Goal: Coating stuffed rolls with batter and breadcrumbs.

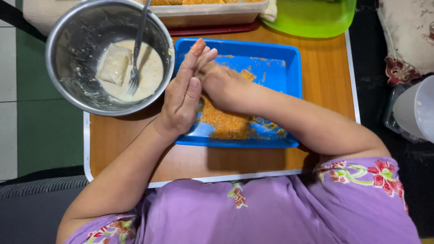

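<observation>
My left hand (pixel 181 97) and my right hand (pixel 224 86) are pressed together, palm to palm, over a blue rectangular tray (pixel 280 58). They are closed around a crumb-coated piece (pixel 198 45). Only its orange end shows above my fingertips; the rest is hidden between my hands. A heap of orange breadcrumbs (pixel 226 122) lies in the tray just below my hands. To the left stands a steel bowl (pixel 68 36) of pale batter, with a white wrapped roll (pixel 114 64) and a fork (pixel 135 68) resting in it.
The tray and bowl sit on a wooden table (pixel 325 77) with a white edge. A clear container (pixel 203 16) of breaded pieces stands at the back, with a green plastic lid (pixel 316 20) beside it. A white jug (pixel 418 108) is off the table at right.
</observation>
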